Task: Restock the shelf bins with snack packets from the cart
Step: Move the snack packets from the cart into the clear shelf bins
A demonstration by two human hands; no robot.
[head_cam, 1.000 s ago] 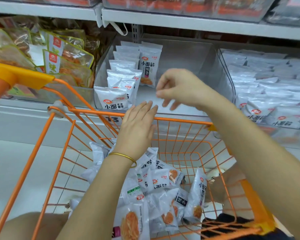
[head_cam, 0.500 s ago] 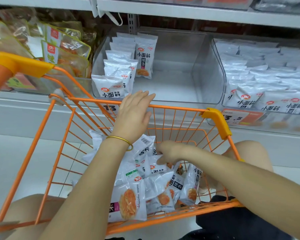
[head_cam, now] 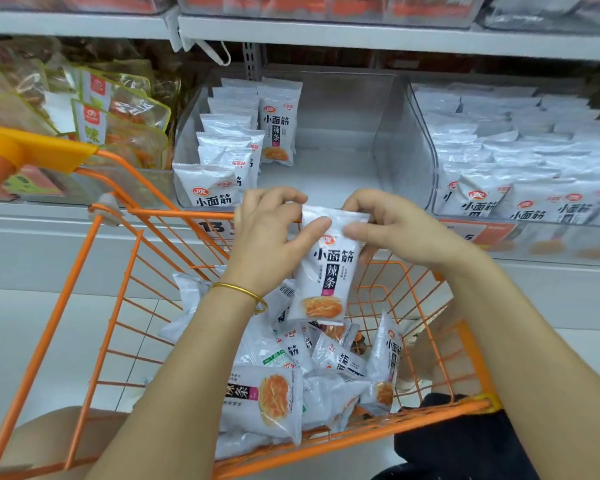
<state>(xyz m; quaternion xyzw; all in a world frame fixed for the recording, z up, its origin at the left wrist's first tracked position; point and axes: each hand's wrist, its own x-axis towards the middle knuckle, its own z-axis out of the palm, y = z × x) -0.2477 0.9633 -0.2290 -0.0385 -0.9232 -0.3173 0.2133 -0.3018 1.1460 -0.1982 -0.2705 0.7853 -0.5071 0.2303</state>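
A white snack packet (head_cam: 328,271) with black lettering hangs upright above the orange wire cart (head_cam: 111,306). My left hand (head_cam: 267,233) and my right hand (head_cam: 388,226) both pinch its top edge, thumbs in front. Several more white packets (head_cam: 291,386) lie heaped in the cart below. Behind the hands stands the clear middle shelf bin (head_cam: 388,147); a row of the same packets (head_cam: 222,157) fills its left side and its right part is bare.
A second clear bin (head_cam: 520,161) on the right is packed with white packets. Green-edged snack bags (head_cam: 118,119) fill the shelf on the left. Another shelf board (head_cam: 326,36) runs overhead. Price tags sit on the shelf front. My knees flank the cart.
My right hand came up out of the cart with a packet. My left hand left the cart's far rim and now holds the packet's top too.
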